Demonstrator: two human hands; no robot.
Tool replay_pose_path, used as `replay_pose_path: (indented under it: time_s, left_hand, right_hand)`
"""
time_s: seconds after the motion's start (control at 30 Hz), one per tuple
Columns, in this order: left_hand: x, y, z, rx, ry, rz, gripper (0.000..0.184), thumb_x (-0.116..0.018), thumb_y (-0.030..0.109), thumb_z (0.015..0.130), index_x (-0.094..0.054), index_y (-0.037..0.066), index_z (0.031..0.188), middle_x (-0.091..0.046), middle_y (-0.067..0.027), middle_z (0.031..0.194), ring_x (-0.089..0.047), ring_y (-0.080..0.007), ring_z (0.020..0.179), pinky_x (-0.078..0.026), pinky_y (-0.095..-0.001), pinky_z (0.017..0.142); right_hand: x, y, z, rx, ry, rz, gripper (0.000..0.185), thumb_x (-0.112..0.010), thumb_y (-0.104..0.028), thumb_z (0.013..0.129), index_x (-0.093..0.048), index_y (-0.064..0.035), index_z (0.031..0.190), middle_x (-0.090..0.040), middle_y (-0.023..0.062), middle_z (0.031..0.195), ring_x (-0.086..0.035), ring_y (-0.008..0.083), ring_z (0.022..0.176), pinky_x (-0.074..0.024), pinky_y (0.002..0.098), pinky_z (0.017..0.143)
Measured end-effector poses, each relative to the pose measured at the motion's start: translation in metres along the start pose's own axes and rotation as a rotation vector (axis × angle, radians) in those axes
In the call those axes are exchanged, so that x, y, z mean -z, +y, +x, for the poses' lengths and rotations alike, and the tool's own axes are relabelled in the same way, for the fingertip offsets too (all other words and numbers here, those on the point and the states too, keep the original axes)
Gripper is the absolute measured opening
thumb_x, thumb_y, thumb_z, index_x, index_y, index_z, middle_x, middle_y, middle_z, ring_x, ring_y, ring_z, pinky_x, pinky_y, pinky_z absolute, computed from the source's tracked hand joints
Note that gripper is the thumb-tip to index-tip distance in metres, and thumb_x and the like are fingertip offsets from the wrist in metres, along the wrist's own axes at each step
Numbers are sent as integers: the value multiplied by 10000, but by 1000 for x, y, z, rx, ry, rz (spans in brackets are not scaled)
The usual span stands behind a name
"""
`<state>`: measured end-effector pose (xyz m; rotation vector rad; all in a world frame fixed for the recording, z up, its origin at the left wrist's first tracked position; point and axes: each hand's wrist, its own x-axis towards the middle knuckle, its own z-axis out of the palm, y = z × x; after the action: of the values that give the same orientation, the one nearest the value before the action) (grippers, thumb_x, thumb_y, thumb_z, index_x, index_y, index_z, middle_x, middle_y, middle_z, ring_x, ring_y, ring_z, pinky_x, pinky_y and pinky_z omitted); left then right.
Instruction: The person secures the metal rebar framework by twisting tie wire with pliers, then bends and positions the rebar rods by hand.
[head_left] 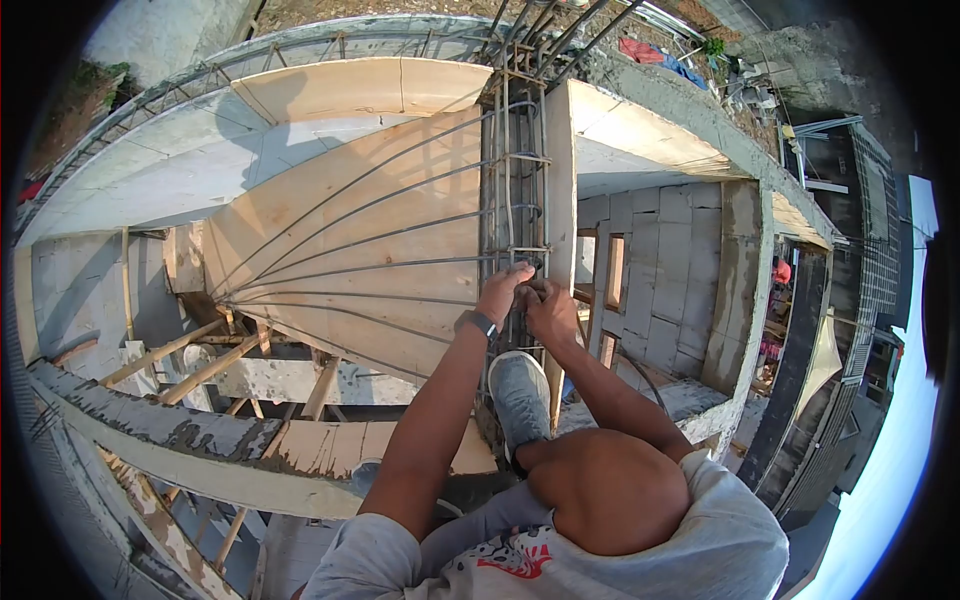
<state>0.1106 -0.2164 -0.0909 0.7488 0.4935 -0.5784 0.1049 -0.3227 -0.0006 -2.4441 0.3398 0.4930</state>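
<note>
Both hands meet at a narrow rebar cage (515,190) that runs up the middle of the head view. My left hand (503,292), with a dark watch (478,323) at the wrist, has its fingers bent against the bars. Beside it, my right hand (548,308) is closed, its fingers curled at the cage's right side. Whatever lies between the fingers is too small to make out. Several bars (370,265) fan out leftward from the cage over a plywood panel (400,200).
My grey shoe (520,395) rests on the beam just below the hands. Open drops with wooden props (210,360) lie at the lower left. A block wall (660,270) stands in the opening at right. Long bars (590,35) stick out at the top.
</note>
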Motion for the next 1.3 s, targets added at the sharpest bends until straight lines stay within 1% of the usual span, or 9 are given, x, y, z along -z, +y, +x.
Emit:
replay_pose_path:
  time_s: [0.2,0.4,0.5,0.6,0.7,1.0,1.1,1.2,1.3]
  left_hand:
    - [-11,-1,7,-16,80,96,289,-665,205,902,-680,63,1154,-686,-35,1044,-637,-101,855,-498,-268,697]
    - [-16,0,19,31,172,116,253,-678,217,899,-708,69,1102,-706,-38,1003,-645,-117,893,-498,-292,705]
    - [-16,5,18,61,222,173,224,-692,217,887,-702,78,1063,-704,-31,978,-649,-118,840,-492,-286,679]
    - [0,-18,31,-5,279,295,196,-696,210,877,-680,77,1020,-698,-24,944,-649,-120,788,-482,-265,650]
    - [3,-29,30,8,298,341,188,-683,204,882,-658,73,1015,-691,-11,891,-645,-129,766,-493,-285,645]
    - [-17,-16,19,-95,541,738,230,-683,192,829,-701,1,957,-716,-137,861,-690,-248,796,-523,-360,732]
    - [-12,-23,20,-153,483,626,258,-691,213,813,-705,0,957,-713,-159,865,-685,-283,823,-511,-387,762]
    - [-6,-32,20,-170,453,653,304,-672,265,775,-704,47,985,-705,-207,915,-665,-397,904,-515,-461,805]
    - [-3,-43,25,-192,409,617,317,-668,249,757,-701,43,995,-698,-224,913,-655,-413,911,-510,-461,803]
  right_hand:
    - [-4,-4,5,-54,69,-192,292,-593,-278,885,-659,-10,981,-669,268,876,-649,452,870,-514,487,774]
    - [-11,7,11,-67,54,26,338,-594,-312,876,-675,2,972,-671,264,875,-649,450,872,-510,491,779]
    - [-1,4,-1,-116,-48,-6,334,-582,-284,901,-695,18,987,-670,231,807,-675,346,753,-508,403,689]
    - [20,-1,-13,-20,-62,-63,356,-580,-324,879,-686,4,964,-666,262,826,-655,435,840,-506,488,744]
    - [37,8,-14,27,-40,-282,335,-573,-322,883,-689,-10,927,-664,252,808,-649,438,831,-504,491,726]
    - [51,-12,27,97,-91,-574,296,-570,-323,909,-696,-54,901,-682,233,851,-663,430,851,-521,494,769]
    - [52,-20,27,139,-120,-647,295,-565,-322,907,-698,-59,897,-687,228,854,-673,421,843,-532,494,757]
    - [43,-12,31,226,-133,-696,288,-580,-317,899,-691,-53,875,-686,227,833,-679,415,813,-542,487,731]
    - [38,-13,41,281,-141,-779,274,-609,-305,889,-675,-42,854,-684,225,799,-681,410,780,-551,469,696]
